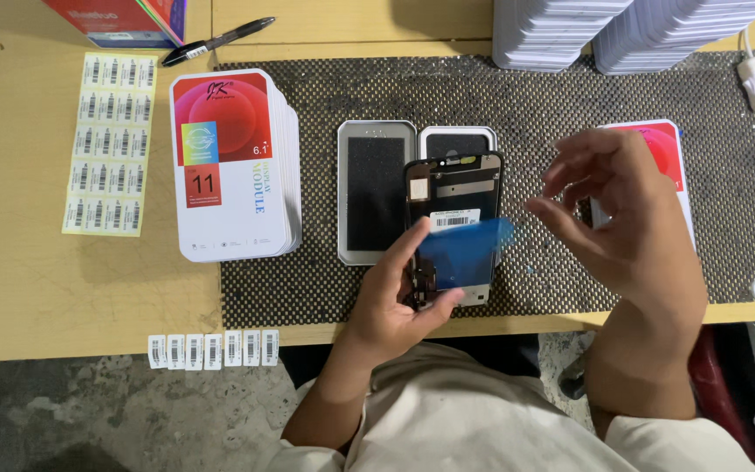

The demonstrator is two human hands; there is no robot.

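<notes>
My left hand (pixel 399 297) grips the lower end of a phone display module (pixel 453 197), held back side up over the dotted mat (pixel 535 96). A blue film tab (pixel 469 245) lies across the module's lower half by my thumb. My right hand (pixel 626 214) hovers just right of the module, fingers curled and apart, with nothing visible in it. Under the module lie a grey foam tray (pixel 374 192) and a white tray (pixel 456 138).
A stack of white and red flat boxes (pixel 233 166) stands left of the trays. One similar box (pixel 675 144) lies behind my right hand. A label sheet (pixel 111 144), a label strip (pixel 213 350), a pen (pixel 218 40) and white stacks (pixel 622 31) are about.
</notes>
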